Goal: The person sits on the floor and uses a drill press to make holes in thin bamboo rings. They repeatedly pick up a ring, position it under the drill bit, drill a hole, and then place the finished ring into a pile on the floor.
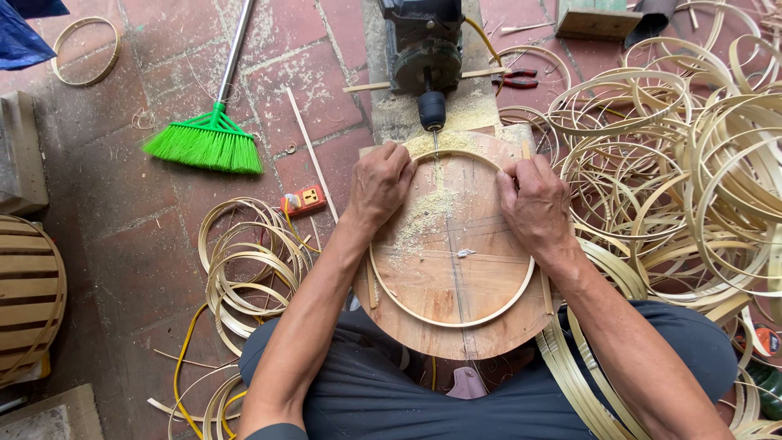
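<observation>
Two hands — left hand and right hand — grip one bamboo hoop on one round wooden board. One drill, one green broom, one orange socket, one pair of pliers — loose hoops too many to count.

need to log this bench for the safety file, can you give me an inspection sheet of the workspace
surface: round wooden work board, dusted with sawdust near the drill
job's things: thin pale bamboo hoop lying flat on the board; fixed dark drill, bit pointing at hoop's far edge
clutter: pile of bamboo hoops at right, smaller stack at left, green broom, red-handled pliers
grippers: left hand and right hand press the hoop's far edge
cables: yellow cord, orange socket block
surroundings: red brick floor
</observation>
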